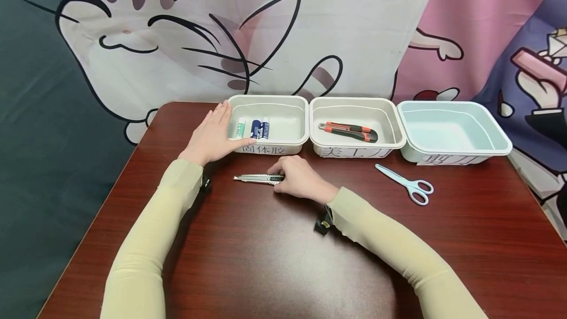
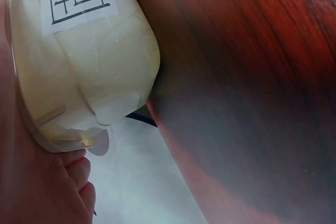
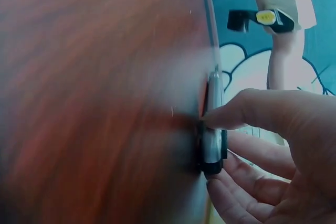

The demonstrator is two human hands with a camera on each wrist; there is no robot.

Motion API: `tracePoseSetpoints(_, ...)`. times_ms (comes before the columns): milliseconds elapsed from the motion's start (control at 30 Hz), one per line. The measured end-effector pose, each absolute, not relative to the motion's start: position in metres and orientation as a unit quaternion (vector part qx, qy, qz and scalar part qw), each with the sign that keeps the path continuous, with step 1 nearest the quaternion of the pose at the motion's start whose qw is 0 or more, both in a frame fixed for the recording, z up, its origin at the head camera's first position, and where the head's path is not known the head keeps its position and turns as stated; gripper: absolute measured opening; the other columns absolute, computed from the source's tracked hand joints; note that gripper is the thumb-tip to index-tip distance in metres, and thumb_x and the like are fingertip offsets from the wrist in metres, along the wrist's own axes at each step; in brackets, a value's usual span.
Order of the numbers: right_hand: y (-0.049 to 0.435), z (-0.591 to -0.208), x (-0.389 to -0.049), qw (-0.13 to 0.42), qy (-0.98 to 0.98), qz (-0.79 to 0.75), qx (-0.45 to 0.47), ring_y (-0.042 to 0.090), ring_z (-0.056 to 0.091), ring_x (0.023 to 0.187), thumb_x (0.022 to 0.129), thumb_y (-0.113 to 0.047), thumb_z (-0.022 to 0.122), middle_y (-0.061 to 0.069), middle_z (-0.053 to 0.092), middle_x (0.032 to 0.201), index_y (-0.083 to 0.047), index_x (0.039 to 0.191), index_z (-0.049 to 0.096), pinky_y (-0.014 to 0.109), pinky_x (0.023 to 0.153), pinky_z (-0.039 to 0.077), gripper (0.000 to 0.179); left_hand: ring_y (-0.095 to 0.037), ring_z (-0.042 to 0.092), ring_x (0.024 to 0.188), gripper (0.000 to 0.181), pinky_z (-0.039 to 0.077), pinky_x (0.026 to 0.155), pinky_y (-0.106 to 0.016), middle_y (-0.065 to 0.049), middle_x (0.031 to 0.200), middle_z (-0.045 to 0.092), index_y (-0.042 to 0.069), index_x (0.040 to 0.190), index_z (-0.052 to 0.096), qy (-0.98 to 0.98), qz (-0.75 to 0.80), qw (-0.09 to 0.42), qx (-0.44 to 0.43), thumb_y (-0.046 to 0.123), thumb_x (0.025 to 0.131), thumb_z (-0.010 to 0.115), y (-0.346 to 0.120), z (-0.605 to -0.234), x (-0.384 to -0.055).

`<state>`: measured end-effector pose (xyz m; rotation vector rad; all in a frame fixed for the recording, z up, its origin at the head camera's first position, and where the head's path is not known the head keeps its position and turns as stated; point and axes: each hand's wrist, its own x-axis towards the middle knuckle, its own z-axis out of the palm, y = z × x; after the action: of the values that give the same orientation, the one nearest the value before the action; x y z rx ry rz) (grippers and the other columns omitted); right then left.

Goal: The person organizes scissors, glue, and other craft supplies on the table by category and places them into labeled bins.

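Observation:
My right hand point(image 1: 303, 178) pinches a silver box cutter point(image 1: 254, 178) near its dark end, low over the table, the blade end pointing left. In the right wrist view the thumb lies on one side of the cutter point(image 3: 212, 145) and the fingers on the other. My left hand point(image 1: 212, 134) rests with straight fingers along the left side of the left white bin point(image 1: 288, 148), its thumb over the front rim. Inside that bin are a green glue stick point(image 1: 240, 129) and two blue glue sticks point(image 1: 265, 129).
The middle bin point(image 1: 390, 143) holds two red-and-black box cutters point(image 1: 350, 131). To its right stands a pale blue bin point(image 1: 456, 134). Light blue scissors point(image 1: 405, 182) lie in front of it on the brown table point(image 1: 283, 260). A patterned cloth point(image 1: 354, 23) hangs behind.

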<state>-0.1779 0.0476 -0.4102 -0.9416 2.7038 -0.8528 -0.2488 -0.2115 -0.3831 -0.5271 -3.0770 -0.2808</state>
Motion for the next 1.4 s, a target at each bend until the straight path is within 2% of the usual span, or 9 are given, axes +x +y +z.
tracePoseSetpoints(233,0.074,-0.406,-0.180,0.092,0.903,-0.277,-0.316,0.009,0.055,0.071,0.072,-0.008,0.081,-0.010,0.071,0.082,-0.013,0.101,0.081,0.030,0.067,0.049,0.029,-0.029,0.004,0.155,0.127,0.000,0.124,-0.037,-0.020,0.168,0.007,-0.005,0.160,0.008,-0.982,-0.085,0.002,-0.168,0.087,0.083,0.048,-0.212,-0.383,-0.249)
tracePoseSetpoints(433,0.093,-0.401,-0.175,0.093,0.905,-0.261,-0.323,0.010,0.058,0.073,0.072,-0.006,0.081,-0.008,0.069,0.081,-0.012,0.096,0.080,0.031,0.069,0.050,0.025,-0.028,0.003,0.155,0.127,0.000,0.124,-0.037,-0.020,0.168,0.008,-0.005,0.160,0.009,-0.982,-0.085,0.003,-0.170,0.086,0.083,0.049,-0.212,-0.384,-0.250)
tracePoseSetpoints(667,0.114,-0.398,-0.167,0.082,0.909,-0.243,-0.328,0.014,0.061,0.078,0.071,-0.007,0.082,-0.005,0.069,0.087,-0.010,0.097,0.079,0.031,0.072,0.051,0.026,-0.031,0.006,0.154,0.126,0.000,0.124,-0.037,-0.021,0.167,0.008,-0.006,0.160,0.010,-0.981,-0.083,0.006,-0.175,0.086,0.083,0.050,-0.211,-0.384,-0.250)
tracePoseSetpoints(1133,0.132,-0.397,-0.159,0.089,0.912,-0.244,-0.318,0.014,0.062,0.078,0.071,-0.008,0.083,-0.002,0.068,0.090,-0.009,0.098,0.079,0.032,0.071,0.052,0.028,-0.031,0.006,0.154,0.125,0.001,0.124,-0.038,-0.021,0.167,0.009,-0.007,0.159,0.011,-0.981,-0.086,0.006,-0.176,0.084,0.084,0.052,-0.210,-0.382,-0.249)
tracePoseSetpoints(1400,0.133,-0.399,-0.157,0.079,0.906,-0.255,-0.329,0.014,0.062,0.080,0.071,-0.015,0.089,-0.002,0.070,0.093,-0.010,0.104,0.080,0.033,0.073,0.052,0.034,-0.032,0.006,0.154,0.124,0.001,0.124,-0.038,-0.022,0.167,0.009,-0.007,0.159,0.011,-0.981,-0.087,0.004,-0.174,0.083,0.085,0.053,-0.210,-0.380,-0.248)
